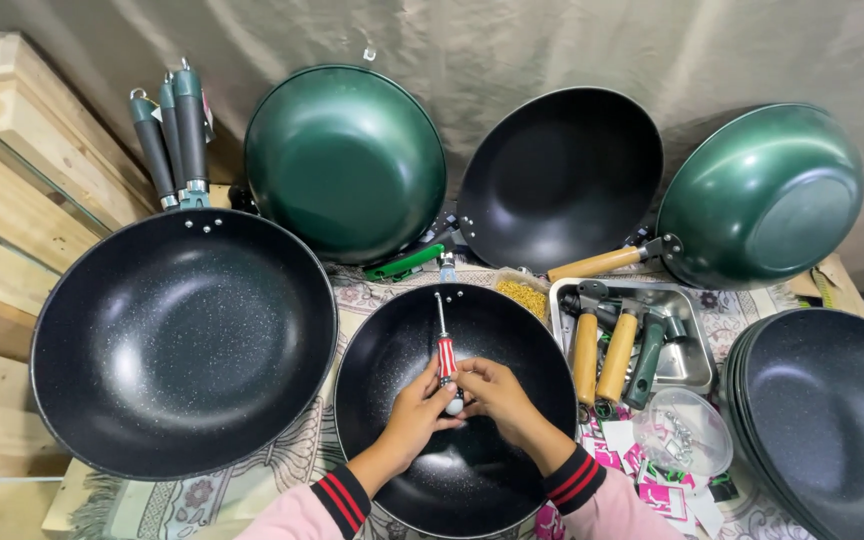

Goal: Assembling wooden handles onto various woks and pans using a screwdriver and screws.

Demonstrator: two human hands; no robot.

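Small pink-and-white printed labels (652,480) lie scattered beside a clear plastic bag (687,430).

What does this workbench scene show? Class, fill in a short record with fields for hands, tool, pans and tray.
hands: left hand and right hand both grip the screwdriver
tool: screwdriver, red and white handle, tip toward the pan's far rim
pan: black pan under the hands, no handle showing
other pans: large black pan at left, green pan behind
tray: metal tray holding wooden handles

red-striped screwdriver (445,352), tip at black wok's (392,350) rim
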